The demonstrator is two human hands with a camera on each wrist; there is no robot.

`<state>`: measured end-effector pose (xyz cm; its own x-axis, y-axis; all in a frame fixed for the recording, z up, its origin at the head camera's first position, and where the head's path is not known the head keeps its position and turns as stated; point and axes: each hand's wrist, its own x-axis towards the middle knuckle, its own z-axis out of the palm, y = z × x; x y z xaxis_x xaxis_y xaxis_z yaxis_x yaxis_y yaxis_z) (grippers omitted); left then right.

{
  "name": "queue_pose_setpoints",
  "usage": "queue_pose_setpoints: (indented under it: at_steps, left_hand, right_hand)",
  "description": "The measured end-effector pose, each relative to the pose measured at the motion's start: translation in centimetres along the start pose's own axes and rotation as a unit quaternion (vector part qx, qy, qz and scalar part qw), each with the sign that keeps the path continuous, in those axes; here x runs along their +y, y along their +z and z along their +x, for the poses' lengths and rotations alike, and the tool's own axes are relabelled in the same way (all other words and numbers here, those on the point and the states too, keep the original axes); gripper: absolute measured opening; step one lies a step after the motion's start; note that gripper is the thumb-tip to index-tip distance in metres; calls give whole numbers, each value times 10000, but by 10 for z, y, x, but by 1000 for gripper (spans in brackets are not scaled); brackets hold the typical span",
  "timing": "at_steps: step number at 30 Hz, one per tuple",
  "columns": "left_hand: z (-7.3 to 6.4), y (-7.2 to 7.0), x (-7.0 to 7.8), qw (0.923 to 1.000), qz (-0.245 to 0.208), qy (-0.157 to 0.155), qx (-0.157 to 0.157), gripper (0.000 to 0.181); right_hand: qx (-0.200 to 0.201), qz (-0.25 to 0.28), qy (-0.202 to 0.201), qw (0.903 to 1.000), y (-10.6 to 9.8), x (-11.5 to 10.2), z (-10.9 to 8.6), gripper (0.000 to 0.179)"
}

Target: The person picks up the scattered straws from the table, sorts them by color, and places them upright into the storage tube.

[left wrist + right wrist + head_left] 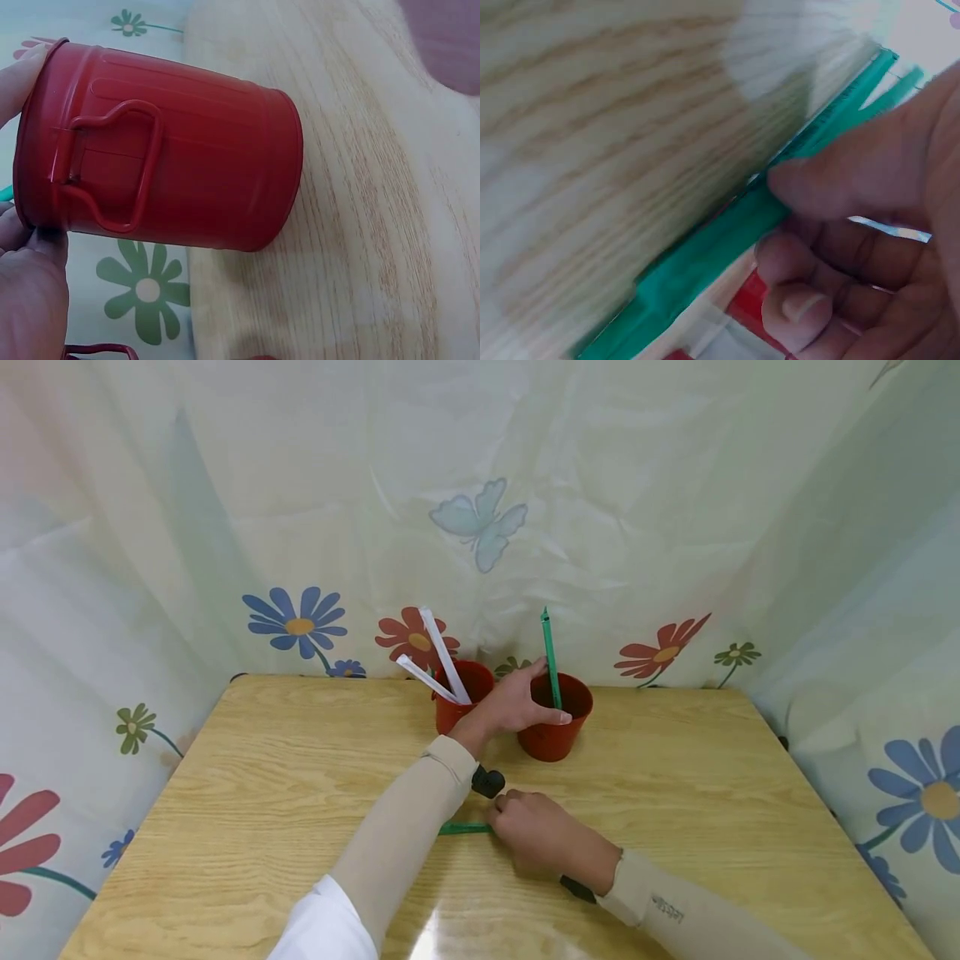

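My left hand (pixel 517 702) holds the rim of the right-hand red bucket (pixel 551 745), fingers at the far side and thumb at the near side. A slim green wrapped stick (pixel 551 652) stands tilted inside that bucket. In the left wrist view the bucket (pixel 202 157) shows its ribbed wall and a wire side handle (pixel 154 165). Low over the table, my right hand (pixel 540 831) pinches a second green wrapped stick (pixel 463 828) between thumb and fingers. The right wrist view shows this flat green wrapper (pixel 712 247) close to the wood, with another green strip (pixel 896 91) beside its far end.
Another red bucket (pixel 447 718) stands just left of the first, partly behind my left forearm, with two white wrapped sticks (pixel 444 652) leaning in it. Beyond the back edge of the wooden table (pixel 300 760) hangs a flowered cloth (pixel 637 527).
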<state>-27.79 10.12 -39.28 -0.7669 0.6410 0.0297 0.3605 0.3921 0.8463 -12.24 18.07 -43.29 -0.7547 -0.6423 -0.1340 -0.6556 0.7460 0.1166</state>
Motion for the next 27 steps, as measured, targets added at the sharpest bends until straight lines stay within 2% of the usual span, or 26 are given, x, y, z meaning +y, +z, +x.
queue_pose_setpoints:
  at_steps: [4,6,10,14,19,23,27]
  left_hand:
    - [-1,0,0,10000,8,18,20,103]
    - [-1,0,-1,10000,26,13,17,104]
    - [-1,1,-1,10000,14,-27,-1,104]
    - [-1,1,1,10000,-91,-29,26,102]
    - [-1,2,1,9999,-111,-49,26,102]
    - [-1,2,0,9999,-97,-83,34,103]
    - [-1,1,-1,9999,-101,-90,14,104]
  right_hand:
    - [230,-178,194,9994,-2,4,-5,14]
    - [411,-190,136,9989,-3,8,-10,12]
    - [738,419,-102,9963,-2,24,-24,15]
    - [997,1105,-239,9886,2,43,-41,21]
    - [1462,1064,-369,9828,5,61,-60,28]
    - [2042,1113,-439,9716,1,70,-70,31]
    - [2734,1542,-538,9479,-8,76,-75,36]
